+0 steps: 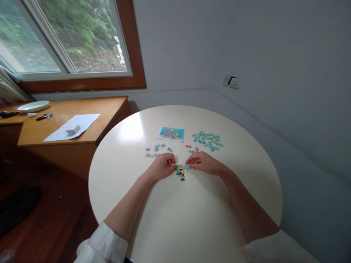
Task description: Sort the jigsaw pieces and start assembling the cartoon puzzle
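Observation:
A small joined patch of jigsaw puzzle (181,170) with a yellow cartoon figure lies on the white table between my hands. My right hand (204,163) pinches a teal puzzle piece (187,167) against the patch's upper right side. On the other side, my left hand (162,166) has its fingers curled together at the patch's left edge; whether they hold the patch or a piece is hidden. Just beyond my left hand are several loose pieces (157,147), teal and pink. A few pink and teal pieces (195,150) lie beyond my right fingertips.
A picture card (171,134) of the cartoon lies further back on the round table (189,223). Right of it spreads a heap of teal pieces (207,141). A wooden desk (109,113) with paper (82,124) and a white plate (33,106) stands at the left, below a window.

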`<action>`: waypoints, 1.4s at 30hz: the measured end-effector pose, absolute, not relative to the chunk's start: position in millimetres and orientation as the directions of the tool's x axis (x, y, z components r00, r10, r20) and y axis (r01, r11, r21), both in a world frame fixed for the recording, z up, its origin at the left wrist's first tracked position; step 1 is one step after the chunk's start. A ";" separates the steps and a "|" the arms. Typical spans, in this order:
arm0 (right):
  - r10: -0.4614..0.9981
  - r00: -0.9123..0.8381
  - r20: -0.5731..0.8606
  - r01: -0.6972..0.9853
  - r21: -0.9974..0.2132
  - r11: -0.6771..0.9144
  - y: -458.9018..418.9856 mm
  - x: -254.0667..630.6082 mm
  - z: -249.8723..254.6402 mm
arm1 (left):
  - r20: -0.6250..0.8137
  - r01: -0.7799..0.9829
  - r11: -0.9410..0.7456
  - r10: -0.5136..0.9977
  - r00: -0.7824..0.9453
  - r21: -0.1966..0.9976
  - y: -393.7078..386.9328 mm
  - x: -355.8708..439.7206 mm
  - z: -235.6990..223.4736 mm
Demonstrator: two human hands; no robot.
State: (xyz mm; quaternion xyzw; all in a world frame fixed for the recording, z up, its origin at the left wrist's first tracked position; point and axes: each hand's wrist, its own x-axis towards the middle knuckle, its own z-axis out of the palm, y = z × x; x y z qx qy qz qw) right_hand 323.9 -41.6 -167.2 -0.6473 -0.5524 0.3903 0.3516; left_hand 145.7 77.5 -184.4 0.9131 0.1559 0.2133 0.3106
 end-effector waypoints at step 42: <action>0.946 0.301 0.123 0.533 -0.844 -0.060 -28.6 309.7 -180.7 | 0.375 0.256 -0.562 0.764 0.524 0.787 93.8 145.8 -186.6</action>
